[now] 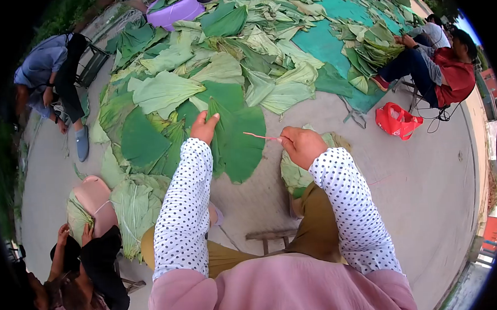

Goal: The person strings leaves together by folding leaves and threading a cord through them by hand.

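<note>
My left hand (203,128) is closed on the gathered edge of a large green lotus leaf (239,130), thumb on top. The leaf hangs spread out above the ground, with its folds meeting near my fingers. To the right of it, my right hand (302,147) pinches a thin pink strip (257,136), whose free end points left toward the leaf. Below my right hand, a stack of lotus leaves (295,172) lies by my right knee, partly hidden by the hand and sleeve. Beyond my left hand spreads a big pile of leaves (165,92).
A tied leaf bundle (137,209) and a pink basin (95,197) sit at left, near a seated person. Other people sit around the pile. A red bag (398,121) lies at right, near a green tarp (318,44). A purple tub (176,12) stands at the back.
</note>
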Available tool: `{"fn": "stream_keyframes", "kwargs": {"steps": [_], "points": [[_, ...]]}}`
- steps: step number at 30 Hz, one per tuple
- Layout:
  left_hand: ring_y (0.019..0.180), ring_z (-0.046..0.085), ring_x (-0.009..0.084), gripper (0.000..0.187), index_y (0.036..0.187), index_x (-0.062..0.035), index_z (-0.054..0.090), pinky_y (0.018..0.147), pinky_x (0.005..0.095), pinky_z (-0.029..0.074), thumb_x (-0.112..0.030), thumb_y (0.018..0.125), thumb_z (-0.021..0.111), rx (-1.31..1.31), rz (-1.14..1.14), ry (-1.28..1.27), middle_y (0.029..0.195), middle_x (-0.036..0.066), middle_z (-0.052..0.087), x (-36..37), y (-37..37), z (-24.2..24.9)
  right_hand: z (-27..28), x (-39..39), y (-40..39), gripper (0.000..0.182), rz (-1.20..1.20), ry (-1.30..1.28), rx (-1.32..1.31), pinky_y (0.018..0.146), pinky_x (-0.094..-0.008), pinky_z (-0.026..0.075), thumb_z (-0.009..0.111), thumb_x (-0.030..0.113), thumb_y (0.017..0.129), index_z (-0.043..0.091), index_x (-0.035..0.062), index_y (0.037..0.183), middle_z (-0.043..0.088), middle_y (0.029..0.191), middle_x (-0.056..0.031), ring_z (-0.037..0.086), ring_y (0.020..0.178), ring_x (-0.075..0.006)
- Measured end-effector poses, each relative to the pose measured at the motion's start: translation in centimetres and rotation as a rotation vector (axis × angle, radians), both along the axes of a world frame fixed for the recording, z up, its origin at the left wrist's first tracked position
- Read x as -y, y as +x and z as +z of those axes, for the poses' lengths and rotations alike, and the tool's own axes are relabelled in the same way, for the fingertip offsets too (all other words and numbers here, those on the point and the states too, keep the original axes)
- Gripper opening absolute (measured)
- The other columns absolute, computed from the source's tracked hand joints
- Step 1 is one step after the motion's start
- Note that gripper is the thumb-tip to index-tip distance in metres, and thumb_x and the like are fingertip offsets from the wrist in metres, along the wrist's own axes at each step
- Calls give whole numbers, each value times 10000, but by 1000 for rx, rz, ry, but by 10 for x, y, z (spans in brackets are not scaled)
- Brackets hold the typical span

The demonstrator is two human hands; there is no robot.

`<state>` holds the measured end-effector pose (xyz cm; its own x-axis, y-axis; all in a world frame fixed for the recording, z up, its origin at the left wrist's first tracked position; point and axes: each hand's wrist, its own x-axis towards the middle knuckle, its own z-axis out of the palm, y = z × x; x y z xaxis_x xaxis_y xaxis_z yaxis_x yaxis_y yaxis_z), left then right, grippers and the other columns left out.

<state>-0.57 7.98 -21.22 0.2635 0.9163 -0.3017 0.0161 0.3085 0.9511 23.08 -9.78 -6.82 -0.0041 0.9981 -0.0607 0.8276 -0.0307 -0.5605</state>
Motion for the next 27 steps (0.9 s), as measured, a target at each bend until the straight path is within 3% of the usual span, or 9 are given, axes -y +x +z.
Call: {"fn": "stream_keyframes", "kwargs": {"steps": [3,4,9,11,13,22,25,27], "points": [[787,582,108,250,1082,-36,613,727,276,474,-171,872,631,-20,-166,78,923,34,658,23,12,59,2,7,-2,202,-94,103,-18,656,-474,456,523,255,925,581,68,874,616,800,-164,586,756,-385],[807,590,113,244,1092,-36,590,739,281,475,-135,871,623,-70,-202,116,944,52,658,33,16,78,1,10,-3,180,-101,245,-62,608,-452,467,591,207,895,582,34,846,600,698,-177,590,670,-380],[880,608,134,273,1139,-18,530,799,281,481,-52,875,590,-61,-314,169,1021,65,645,80,30,136,7,16,-1,173,-95,289,-134,605,-446,459,586,199,896,581,32,850,594,713,-178,582,674,-378],[828,587,117,190,1033,-18,547,760,274,464,-69,859,603,2,-236,144,931,50,642,89,35,144,9,18,-2,171,-73,291,-160,604,-445,456,585,198,895,581,32,853,592,718,-178,578,674,-378],[823,583,117,196,1036,-16,548,758,273,464,-65,854,603,-16,-226,180,925,49,637,93,37,143,11,19,-1,208,-57,235,-143,624,-480,442,532,245,912,570,51,846,603,756,-174,576,703,-391],[806,570,111,174,998,-13,543,734,272,461,-55,842,609,67,-140,126,896,49,619,97,53,129,2,22,9,157,-95,257,-121,604,-445,460,564,183,896,589,30,872,609,746,-190,586,680,-388],[783,565,99,163,973,-16,541,712,261,458,-59,841,627,62,-128,139,873,41,616,95,57,129,4,21,9,211,-127,234,-130,623,-496,453,531,236,901,577,40,835,613,746,-198,589,699,-403],[768,561,91,160,959,-16,541,698,253,456,-64,842,638,40,-117,137,859,36,614,94,59,129,2,19,8,186,-140,237,-119,603,-471,457,549,208,893,584,33,839,608,727,-199,587,672,-398]]}}
